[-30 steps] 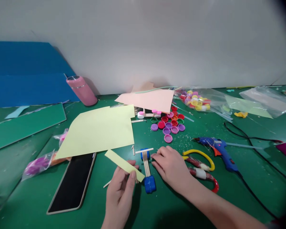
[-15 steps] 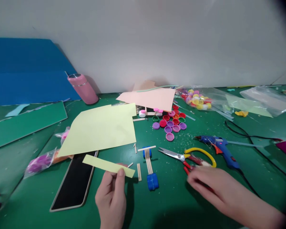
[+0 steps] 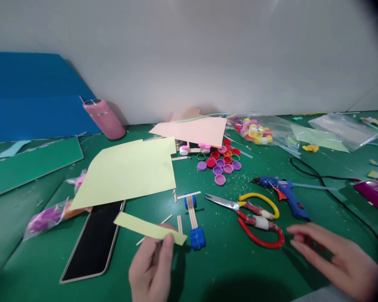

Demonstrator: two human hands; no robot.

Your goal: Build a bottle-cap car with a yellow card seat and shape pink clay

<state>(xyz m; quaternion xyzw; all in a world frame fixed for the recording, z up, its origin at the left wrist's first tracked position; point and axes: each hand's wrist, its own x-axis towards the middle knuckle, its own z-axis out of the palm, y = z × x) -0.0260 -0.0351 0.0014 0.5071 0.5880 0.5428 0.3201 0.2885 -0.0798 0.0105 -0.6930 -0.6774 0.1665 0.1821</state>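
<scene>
Green matting (image 3: 227, 268) covers the whole worktop, with a plain pale wall behind it. Nearest the camera, the left hand (image 3: 151, 270) pinches a narrow yellow paper strip (image 3: 149, 228) between thumb and fingers, holding it raised and slanted above the mat, probably to keep it flat and easy to see. The right hand (image 3: 337, 258) hovers low over the mat with fingers spread and loose, holding nothing, just beside the red loop of the scissors (image 3: 252, 214), which lie shut with blades pointing left. Between the 2 hands sits a small stick-and-cap model (image 3: 193, 222): thin wooden sticks joining 2 blue caps, with loose stick offcuts beside it. A dark tablet (image 3: 93, 245) lies flat to the left, its top edge tucked under a large yellow sheet (image 3: 129, 172). Right of the scissors rests a blue glue gun (image 3: 283, 193), nozzle pointing left, its black cord trailing away. Farther back, loose bottle caps (image 3: 220, 163) in red, purple, pink and green cluster open side up on the mat. Behind them lies a peach sheet (image 3: 195, 130). A clear plastic bag (image 3: 261, 132) holds more mixed caps, yellow and red among them. A pink tumbler (image 3: 102, 117) stands by the wall, contents hidden, beside blue board (image 3: 31, 96).
</scene>
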